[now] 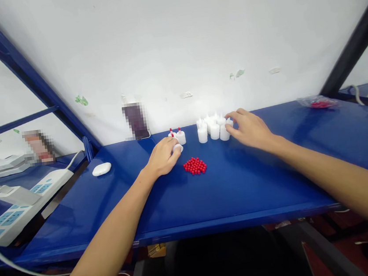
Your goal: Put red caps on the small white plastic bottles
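My left hand (163, 156) is closed around a small white dropper bottle (178, 148), tilted so that its base shows beside my thumb. Just behind it stand white bottles with red caps (181, 137), partly hidden by my fingers. With thumb and fingertips, my right hand (247, 127) grips a white bottle (224, 132) at the right front of a cluster of uncapped white bottles (202, 134) with pointed tips. Between my hands, nearer to me, lies a pile of small red caps (195, 166) on the blue table (211, 201).
A phone (137, 121) leans on the wall at the back. Toward the left lies a white earbud case (101, 169), with a power strip (28, 202) and cables beyond it. A clear bag of red pieces (319, 102) is at the far right. Blue posts (38, 79) rise at the left.
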`<state>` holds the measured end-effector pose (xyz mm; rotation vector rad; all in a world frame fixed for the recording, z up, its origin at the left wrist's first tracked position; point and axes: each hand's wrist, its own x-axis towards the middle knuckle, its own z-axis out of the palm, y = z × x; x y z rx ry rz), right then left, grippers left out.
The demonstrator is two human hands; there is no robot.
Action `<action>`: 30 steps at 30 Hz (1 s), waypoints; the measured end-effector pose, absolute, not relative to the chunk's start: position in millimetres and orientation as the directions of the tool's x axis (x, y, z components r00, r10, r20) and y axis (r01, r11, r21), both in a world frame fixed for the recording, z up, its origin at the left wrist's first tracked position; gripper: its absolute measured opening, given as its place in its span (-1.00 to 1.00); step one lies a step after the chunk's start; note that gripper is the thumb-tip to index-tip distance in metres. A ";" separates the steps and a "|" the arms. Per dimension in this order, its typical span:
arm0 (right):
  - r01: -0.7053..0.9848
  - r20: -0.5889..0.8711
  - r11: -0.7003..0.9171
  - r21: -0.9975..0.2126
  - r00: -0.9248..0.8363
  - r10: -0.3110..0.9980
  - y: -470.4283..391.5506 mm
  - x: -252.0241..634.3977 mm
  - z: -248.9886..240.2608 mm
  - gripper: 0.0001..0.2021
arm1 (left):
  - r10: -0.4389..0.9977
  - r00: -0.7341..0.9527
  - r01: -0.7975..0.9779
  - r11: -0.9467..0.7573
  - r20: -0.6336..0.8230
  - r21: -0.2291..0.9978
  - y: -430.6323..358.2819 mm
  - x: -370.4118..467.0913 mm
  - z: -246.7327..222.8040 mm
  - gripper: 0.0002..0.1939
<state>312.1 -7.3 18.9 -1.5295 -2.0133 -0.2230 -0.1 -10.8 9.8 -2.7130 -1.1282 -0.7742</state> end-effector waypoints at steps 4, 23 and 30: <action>0.898 0.516 0.327 -0.296 -0.138 0.845 2.9 312.7 11.0 -0.69 | 0.686 0.617 0.727 -0.684 0.385 0.054 -10.4 -1.9 8.2 -0.74; 0.581 0.538 0.683 -0.443 -0.437 0.721 -30.6 275.6 4.2 -0.83 | 0.709 0.587 0.674 -0.695 0.390 0.250 -19.8 10.0 7.5 -0.81; 0.606 0.366 0.624 -0.493 -0.506 0.781 -26.1 276.3 -0.8 -0.79 | 0.733 0.614 0.685 -0.679 0.293 0.263 -20.0 11.7 5.2 -0.57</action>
